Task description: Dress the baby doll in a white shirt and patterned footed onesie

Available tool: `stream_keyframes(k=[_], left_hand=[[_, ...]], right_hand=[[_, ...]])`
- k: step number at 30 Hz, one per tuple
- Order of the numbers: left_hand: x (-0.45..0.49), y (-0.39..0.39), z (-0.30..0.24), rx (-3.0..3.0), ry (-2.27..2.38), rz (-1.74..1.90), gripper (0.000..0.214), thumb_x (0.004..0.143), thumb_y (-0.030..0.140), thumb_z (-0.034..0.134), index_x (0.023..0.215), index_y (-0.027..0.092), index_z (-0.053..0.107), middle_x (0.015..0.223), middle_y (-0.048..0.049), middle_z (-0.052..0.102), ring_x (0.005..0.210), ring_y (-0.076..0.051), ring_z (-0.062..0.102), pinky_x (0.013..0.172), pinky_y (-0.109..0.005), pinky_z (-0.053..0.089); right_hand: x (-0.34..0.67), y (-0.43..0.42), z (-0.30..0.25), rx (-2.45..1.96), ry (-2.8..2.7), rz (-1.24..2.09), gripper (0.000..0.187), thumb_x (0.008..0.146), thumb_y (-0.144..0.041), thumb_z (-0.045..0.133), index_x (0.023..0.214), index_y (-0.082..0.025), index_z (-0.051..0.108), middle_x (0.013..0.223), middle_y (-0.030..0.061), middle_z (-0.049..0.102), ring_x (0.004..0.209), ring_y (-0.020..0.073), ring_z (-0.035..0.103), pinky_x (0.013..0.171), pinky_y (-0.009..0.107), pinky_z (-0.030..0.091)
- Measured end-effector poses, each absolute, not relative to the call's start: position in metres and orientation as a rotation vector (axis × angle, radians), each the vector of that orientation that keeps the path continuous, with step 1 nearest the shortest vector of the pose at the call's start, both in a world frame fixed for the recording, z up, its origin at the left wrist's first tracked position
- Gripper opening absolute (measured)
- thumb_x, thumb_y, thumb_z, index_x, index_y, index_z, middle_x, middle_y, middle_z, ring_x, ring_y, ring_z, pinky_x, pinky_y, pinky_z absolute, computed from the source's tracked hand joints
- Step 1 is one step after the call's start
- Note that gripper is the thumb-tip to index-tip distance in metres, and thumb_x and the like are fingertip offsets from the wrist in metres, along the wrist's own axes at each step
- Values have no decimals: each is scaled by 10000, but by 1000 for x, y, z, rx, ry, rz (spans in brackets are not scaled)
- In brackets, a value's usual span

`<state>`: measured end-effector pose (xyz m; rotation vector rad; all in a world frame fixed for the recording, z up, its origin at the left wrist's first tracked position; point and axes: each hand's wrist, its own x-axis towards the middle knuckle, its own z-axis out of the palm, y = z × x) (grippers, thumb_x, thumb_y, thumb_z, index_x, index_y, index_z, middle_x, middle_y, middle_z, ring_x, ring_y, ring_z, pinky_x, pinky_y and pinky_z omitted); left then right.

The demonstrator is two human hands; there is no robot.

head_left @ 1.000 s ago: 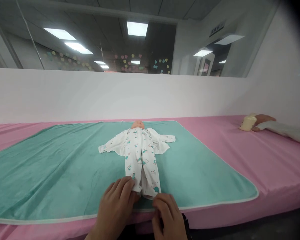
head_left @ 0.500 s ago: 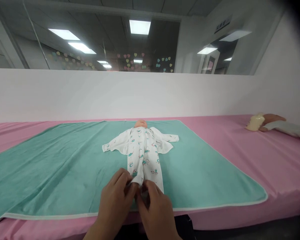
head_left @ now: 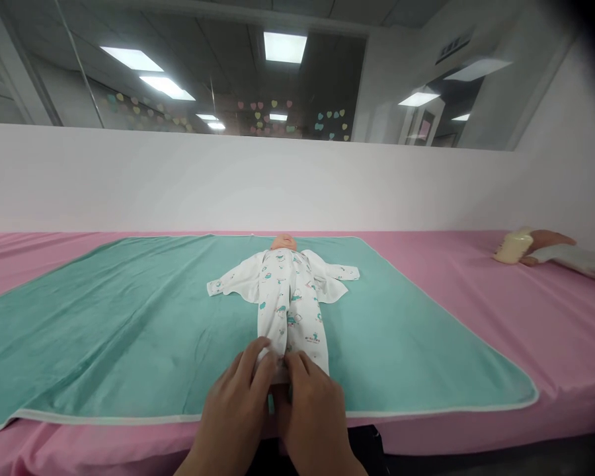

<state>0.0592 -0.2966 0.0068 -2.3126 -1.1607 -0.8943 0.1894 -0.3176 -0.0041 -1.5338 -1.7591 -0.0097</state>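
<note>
A baby doll (head_left: 284, 242) lies on its back, its head at the far end. Over its body is a white baby romper (head_left: 290, 297) with small green prints, its sleeves spread to both sides. At the near end, the fingers of my left hand (head_left: 238, 403) are closed on the romper's lower edge, left of the centre seam. Close beside it, my right hand (head_left: 313, 404) pinches the same edge with thumb and fingers. The cloth right under my fingertips is partly hidden.
A green blanket (head_left: 153, 330) with a white border lies under the doll, on a pink sheet (head_left: 456, 291). At the far right are a bottle (head_left: 513, 246) of pale yellow liquid and a brown-and-white shape I cannot make out. A white wall (head_left: 228, 182) with windows above stands behind.
The romper's lower edge, bunched up between my hands before, now lies flatter. My left fingers have shifted along the cloth, and the whole view has moved slightly.
</note>
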Motion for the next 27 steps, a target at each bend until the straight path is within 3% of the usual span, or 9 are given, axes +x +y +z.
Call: stream_keyframes(k=[5,14,20,27], left_hand=[[53,-303,1,-2327,-1204,-888,339,759,92,415,1072,201,488,1192,-82,535,1048,-208,547,776,-305,516],[43,-310,-5,-2348,-1565,-814,453,712,-12,340,1053,234,510,1227,-23,513,935,-165,607,643,-278,544],[37,-313,-11,-2370,-1483,-1016,432,708,-10,323,1007,217,537,1187,-41,531,1010,-166,561,769,-298,527],[60,-318,-5,-2516,-1198,-1047,260,789,88,424,982,201,557,1217,-71,504,1169,-220,425,907,-379,449]], right_hand=[[186,-326,-6,-1528,-1769,-40,205,692,-123,494,872,-214,532,792,27,587,707,178,543,564,266,322],[179,-333,-33,-1659,-1690,-152,270,673,-65,436,867,-233,520,588,-8,584,508,180,549,470,272,288],[180,-343,-40,-1473,-1702,-121,232,719,-95,422,874,-224,537,633,-3,610,564,175,569,527,266,376],[218,-347,-50,-1514,-1500,-116,159,838,-261,451,946,-205,552,865,58,595,770,168,572,651,270,455]])
